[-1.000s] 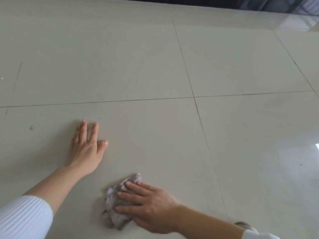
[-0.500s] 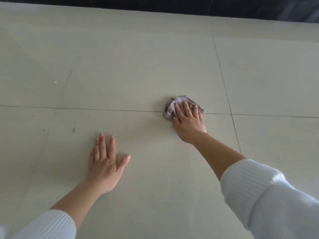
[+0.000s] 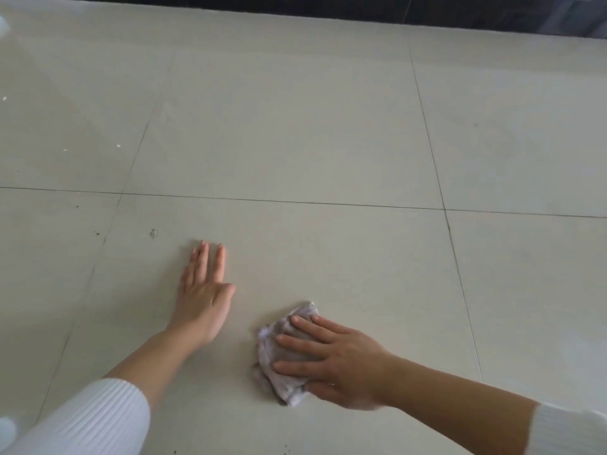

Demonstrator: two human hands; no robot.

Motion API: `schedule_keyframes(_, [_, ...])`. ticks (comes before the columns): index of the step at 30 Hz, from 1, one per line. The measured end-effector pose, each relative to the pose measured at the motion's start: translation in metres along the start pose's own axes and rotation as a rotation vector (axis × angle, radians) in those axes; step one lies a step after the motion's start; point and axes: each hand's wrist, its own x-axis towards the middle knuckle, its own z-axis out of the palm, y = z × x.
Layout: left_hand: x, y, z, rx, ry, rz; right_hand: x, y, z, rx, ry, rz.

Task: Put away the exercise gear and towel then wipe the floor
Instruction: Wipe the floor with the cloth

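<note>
Right hand (image 3: 341,362) is flat on a crumpled grey-white cloth (image 3: 282,353), fingers (image 3: 305,343) spread across its top and pressing it onto the floor (image 3: 295,133); thumb sits at the cloth's near edge, not a closed fist grip. Cloth is near centre, on the tile nearest the camera, just right of the left hand (image 3: 203,293), not touching it. Left hand is planted palm-down on the same tile, fingers extended and close together, thumb splayed to the right, holding nothing. Both arms come in from the near edge, white ribbed sleeves (image 3: 85,418) pushed up the forearms. Floor is pale beige glossy tile with dark grout lines (image 3: 328,203): one runs left-right beyond the hands, one runs near-far to the right of the cloth. A small grey smudge (image 3: 153,233) sits far-left of the left fingertips; a few dark specks and white flecks lie on the left tiles. Dark band (image 3: 361,8) along the far edge; cannot tell what it is. No legible writing, brand or label anywhere, cloth included. Right hand edges slightly blurred.
</note>
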Motion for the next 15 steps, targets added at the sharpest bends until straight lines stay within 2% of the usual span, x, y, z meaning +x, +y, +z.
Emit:
schedule_keyframes(3, [-0.004, -0.004, 0.005, 0.069, -0.003, 0.029, -0.031, 0.027, 0.001, -0.015, 0.015, 0.146])
schedule_keyframes(7, [-0.005, 0.000, 0.002, 0.110, -0.018, 0.029, -0.059, 0.054, -0.013, 0.061, -0.010, 0.729])
schedule_keyframes(9, [-0.006, 0.009, 0.003, 0.134, -0.004, -0.010, -0.056, 0.044, -0.012, 0.169, 0.032, 0.930])
schedule_keyframes(11, [-0.009, 0.024, 0.006, 0.165, 0.039, -0.019, -0.038, 0.023, -0.011, 0.230, 0.052, 0.957])
schedule_keyframes(15, [-0.021, 0.070, 0.019, 0.143, -0.050, 0.180, -0.003, -0.011, -0.007, 0.207, 0.043, 0.709])
